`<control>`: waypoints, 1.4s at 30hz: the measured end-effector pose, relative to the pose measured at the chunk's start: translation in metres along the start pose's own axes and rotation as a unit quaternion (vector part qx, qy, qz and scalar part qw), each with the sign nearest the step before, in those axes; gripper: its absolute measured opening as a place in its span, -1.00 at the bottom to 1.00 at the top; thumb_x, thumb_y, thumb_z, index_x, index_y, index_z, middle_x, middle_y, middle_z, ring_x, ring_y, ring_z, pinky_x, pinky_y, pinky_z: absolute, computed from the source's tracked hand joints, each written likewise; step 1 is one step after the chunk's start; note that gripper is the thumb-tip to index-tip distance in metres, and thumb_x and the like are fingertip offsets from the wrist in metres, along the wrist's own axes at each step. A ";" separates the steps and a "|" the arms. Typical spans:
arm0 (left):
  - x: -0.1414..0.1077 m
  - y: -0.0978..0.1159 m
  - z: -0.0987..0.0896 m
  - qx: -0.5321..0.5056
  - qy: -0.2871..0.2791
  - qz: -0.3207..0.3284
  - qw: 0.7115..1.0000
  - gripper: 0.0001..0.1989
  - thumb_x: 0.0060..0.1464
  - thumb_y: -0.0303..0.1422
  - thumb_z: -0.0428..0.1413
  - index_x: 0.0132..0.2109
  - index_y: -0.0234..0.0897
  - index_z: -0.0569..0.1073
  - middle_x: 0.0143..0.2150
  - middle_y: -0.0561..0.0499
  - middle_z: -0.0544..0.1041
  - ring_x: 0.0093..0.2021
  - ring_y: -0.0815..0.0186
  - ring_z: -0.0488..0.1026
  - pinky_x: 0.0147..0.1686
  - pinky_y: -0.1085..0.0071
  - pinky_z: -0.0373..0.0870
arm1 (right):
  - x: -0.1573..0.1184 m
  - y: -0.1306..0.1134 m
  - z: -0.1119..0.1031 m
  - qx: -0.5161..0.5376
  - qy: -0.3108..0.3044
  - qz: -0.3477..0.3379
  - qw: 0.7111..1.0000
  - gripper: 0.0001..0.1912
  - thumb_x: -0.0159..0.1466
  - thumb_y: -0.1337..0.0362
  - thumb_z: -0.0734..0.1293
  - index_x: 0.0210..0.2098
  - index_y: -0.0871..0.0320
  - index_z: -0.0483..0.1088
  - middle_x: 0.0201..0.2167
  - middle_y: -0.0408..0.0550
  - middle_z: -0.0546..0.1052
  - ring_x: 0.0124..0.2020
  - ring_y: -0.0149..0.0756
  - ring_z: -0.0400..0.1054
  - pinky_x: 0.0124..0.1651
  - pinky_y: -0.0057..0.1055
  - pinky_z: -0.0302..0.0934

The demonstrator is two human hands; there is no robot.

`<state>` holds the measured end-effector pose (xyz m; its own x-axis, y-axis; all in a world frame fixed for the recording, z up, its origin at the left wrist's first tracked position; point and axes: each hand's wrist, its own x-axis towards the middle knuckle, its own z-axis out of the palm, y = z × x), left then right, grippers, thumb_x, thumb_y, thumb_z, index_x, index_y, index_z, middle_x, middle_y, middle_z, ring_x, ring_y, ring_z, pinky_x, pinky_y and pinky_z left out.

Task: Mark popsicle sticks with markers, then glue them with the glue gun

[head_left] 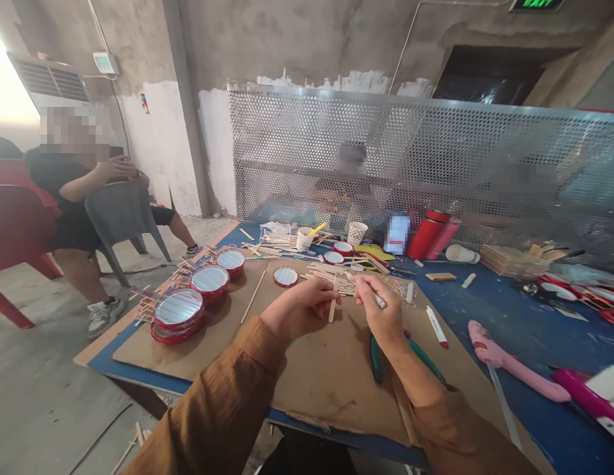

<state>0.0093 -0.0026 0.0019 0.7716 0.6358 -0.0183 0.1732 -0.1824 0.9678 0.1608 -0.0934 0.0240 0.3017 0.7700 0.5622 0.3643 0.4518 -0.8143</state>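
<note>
My left hand (309,305) pinches a flat wooden craft stick (332,309), held upright above the cardboard sheet (331,376). Facing it, my right hand (383,316) is closed around a white marker (380,302), its tip pointing left toward the stick. A small gap separates the two hands. Behind them lies a pile of loose craft sticks (337,277). Green-handled pliers (375,359) lie partly hidden under my right forearm. Another white marker with a red end (437,326) rests to the right.
Red-rimmed round pieces with stick frames (178,308) stand in stacks at left. A pink glue gun (515,369) lies at right. Paper cups (305,239), a phone (397,232) and a red bottle (428,234) stand before a perforated metal screen (297,152). A person (99,191) sits at left.
</note>
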 end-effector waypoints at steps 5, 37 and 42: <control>-0.001 0.003 0.001 0.009 -0.024 -0.017 1.000 -0.68 0.22 -0.17 0.08 -0.41 -0.29 0.35 -0.59 0.08 0.38 -0.63 0.45 0.31 -0.57 0.52 0.25 | -0.004 0.000 0.004 -0.007 -0.009 -0.002 1.000 -0.77 0.20 0.03 0.41 -0.36 0.06 0.45 -0.55 -0.18 0.49 -0.53 -0.33 0.33 -0.38 -0.36 0.25; -0.004 -0.002 0.004 0.016 -0.006 0.007 1.000 -0.68 0.21 -0.15 0.07 -0.40 -0.30 0.34 -0.58 0.09 0.37 -0.61 0.46 0.29 -0.57 0.53 0.22 | -0.005 0.006 -0.001 -0.098 -0.038 -0.057 0.993 -0.82 0.28 0.11 0.32 -0.32 0.09 0.44 -0.50 -0.15 0.53 -0.47 -0.33 0.42 -0.39 -0.44 0.30; -0.008 0.000 0.004 0.021 0.027 0.022 0.999 -0.71 0.19 -0.26 0.10 -0.45 -0.31 0.34 -0.63 0.09 0.33 -0.62 0.48 0.25 -0.59 0.54 0.15 | -0.013 -0.003 0.003 -0.135 -0.072 -0.133 0.979 -0.85 0.32 0.18 0.27 -0.31 0.08 0.43 -0.47 -0.14 0.57 -0.47 -0.35 0.45 -0.37 -0.46 0.31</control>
<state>0.0058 -0.0103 0.0009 0.7450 0.6659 0.0390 0.1660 -0.2417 0.9561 0.1532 -0.1033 0.0193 0.0438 0.7060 0.7069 0.6392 0.5240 -0.5629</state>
